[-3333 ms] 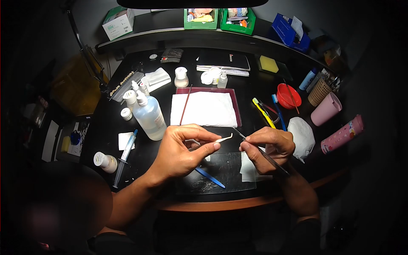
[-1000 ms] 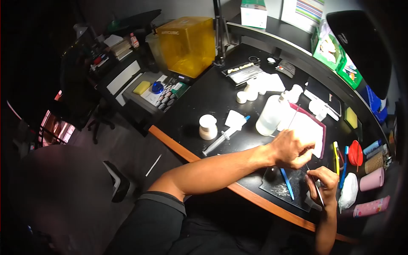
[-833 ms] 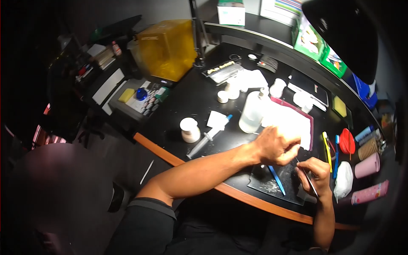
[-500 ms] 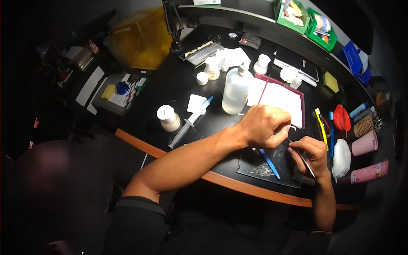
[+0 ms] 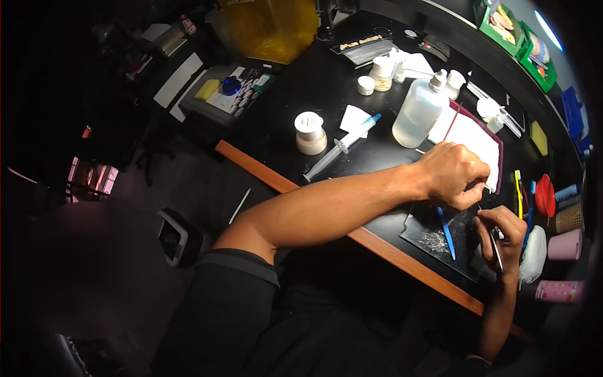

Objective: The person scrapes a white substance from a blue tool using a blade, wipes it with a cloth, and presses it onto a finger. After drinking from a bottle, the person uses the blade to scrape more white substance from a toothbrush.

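Room: dim, with a dark floor (image 5: 207, 195) and a yellow translucent box (image 5: 270, 31) behind the desk's far left corner. Desk (image 5: 289, 100): broad, smooth, black, with an orange-brown front edge; the left forearm crosses over that edge, hiding part of the surface. Green bins (image 5: 548, 80): two, open plastic, filled, above the desk's back. White sheet (image 5: 471, 141): soft-looking, lying on a maroon-bordered base, partly behind the left hand. Dark slab (image 5: 419, 227): flat, strewn with pale scrapings, below the hands. Bottle (image 5: 416, 119): cloudy plastic, upright. Left hand (image 5: 451, 177): fingers closed in a narrow pinch on a small pale piece (image 5: 487, 187), mostly hidden, held above the desk. Right hand (image 5: 504, 231): narrow grip around a slim metallic tool (image 5: 497, 251), its tip near the left fingertips. Syringe (image 5: 323, 164): clear, blue-tipped, beside a lidded jar (image 5: 311, 137). Red bowl (image 5: 546, 195): round, near a yellow toothbrush (image 5: 519, 188). Blue instrument (image 5: 446, 234): slender, resting across the slab.
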